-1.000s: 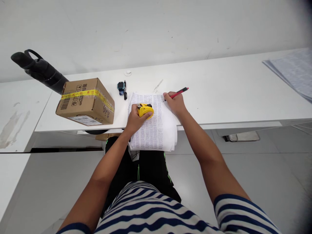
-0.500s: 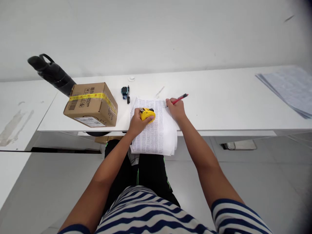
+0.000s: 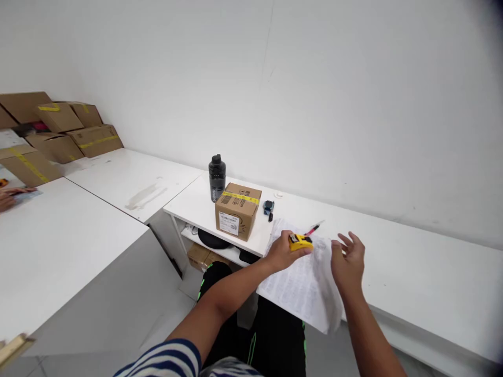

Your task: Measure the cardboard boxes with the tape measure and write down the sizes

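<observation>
My left hand (image 3: pixel 282 251) is closed around a yellow tape measure (image 3: pixel 301 242), resting on a stack of printed paper sheets (image 3: pixel 302 285) that overhangs the front edge of the white table (image 3: pixel 412 262). My right hand (image 3: pixel 349 260) hovers open over the right side of the sheets, fingers spread, holding nothing. A red pen (image 3: pixel 314 228) lies on the table just beyond the paper. A taped cardboard box (image 3: pixel 237 210) stands to the left of the sheets, with a black bottle (image 3: pixel 217 178) behind it.
A small blue watch-like device (image 3: pixel 268 207) lies right of the box. Another white table (image 3: pixel 58 235) spans the left, with several cardboard boxes (image 3: pixel 55 131) stacked at its far end. Another person's hand (image 3: pixel 10 198) shows at the left edge. A shelf under the table holds a dark object (image 3: pixel 212 240).
My head lifted and turned left, so the room now shows. My right hand let go of the red pen, which lies on the table, and opened. My left hand kept the tape measure.
</observation>
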`<control>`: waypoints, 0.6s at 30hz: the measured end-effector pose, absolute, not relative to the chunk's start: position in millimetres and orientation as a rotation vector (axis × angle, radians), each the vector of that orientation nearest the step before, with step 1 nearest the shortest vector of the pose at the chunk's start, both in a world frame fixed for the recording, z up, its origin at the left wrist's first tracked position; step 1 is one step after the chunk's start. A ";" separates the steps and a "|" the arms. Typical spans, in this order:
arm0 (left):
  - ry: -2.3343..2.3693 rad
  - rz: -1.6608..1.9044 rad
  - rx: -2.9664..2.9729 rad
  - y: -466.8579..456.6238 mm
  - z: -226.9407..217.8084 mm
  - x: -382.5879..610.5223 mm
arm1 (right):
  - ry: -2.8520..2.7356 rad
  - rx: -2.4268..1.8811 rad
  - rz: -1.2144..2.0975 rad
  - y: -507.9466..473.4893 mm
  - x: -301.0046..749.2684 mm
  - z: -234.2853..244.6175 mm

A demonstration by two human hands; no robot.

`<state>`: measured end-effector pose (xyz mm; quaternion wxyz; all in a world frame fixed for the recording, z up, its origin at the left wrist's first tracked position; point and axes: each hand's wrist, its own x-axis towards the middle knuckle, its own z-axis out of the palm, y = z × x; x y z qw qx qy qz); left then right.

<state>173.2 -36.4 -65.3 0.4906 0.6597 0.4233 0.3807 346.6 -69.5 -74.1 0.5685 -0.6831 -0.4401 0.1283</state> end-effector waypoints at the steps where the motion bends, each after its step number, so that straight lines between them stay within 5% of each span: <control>1: 0.964 0.995 1.563 -41.3 -59.0 171.8 | -1.011 -1.478 0.403 -82.9 330.1 -69.8; 7: 0.532 1.227 1.328 -66.8 0.3 147.2 | -1.128 -1.134 0.599 -116.3 237.7 -24.9; 18: 0.718 1.467 0.678 -53.4 58.3 62.3 | -1.406 -1.078 0.679 -95.4 154.8 24.0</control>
